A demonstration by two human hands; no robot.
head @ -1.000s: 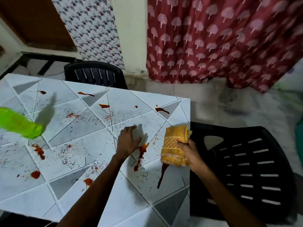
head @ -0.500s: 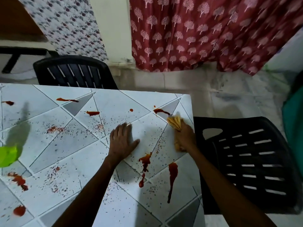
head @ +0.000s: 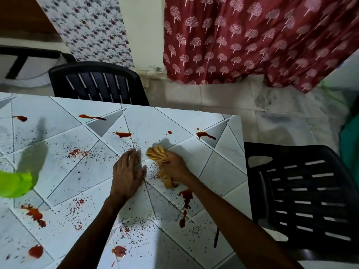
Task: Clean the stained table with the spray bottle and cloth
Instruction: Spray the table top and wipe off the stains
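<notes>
Head view looks down on a white tiled table with grey triangle inlays [head: 223, 171], spattered with red sauce-like stains [head: 186, 197] and fine dark specks across most of its surface. A crumpled yellow cloth [head: 156, 154] lies on the tabletop near the far right part, bunched inside the right hand [head: 175, 166], whose fingers curl round it and press it down onto the tile; one end of the cloth sticks out beyond the fingers and another end shows below the palm. Just beside it, the left hand [head: 128, 175] rests flat on the table, palm down, fingers straight and close together, holding nothing. A long red drip runs on the tile just below the cloth. At the left edge of the view a bright green plastic spray bottle [head: 15, 183] stands on the table, well apart from both hands, blurred and only partly in view. A black slatted plastic chair [head: 303, 200] stands at the table's right side, a second black plastic chair [head: 97, 82] at its far side, and a maroon curtain printed with pale trees [head: 242, 39] hangs behind.
</notes>
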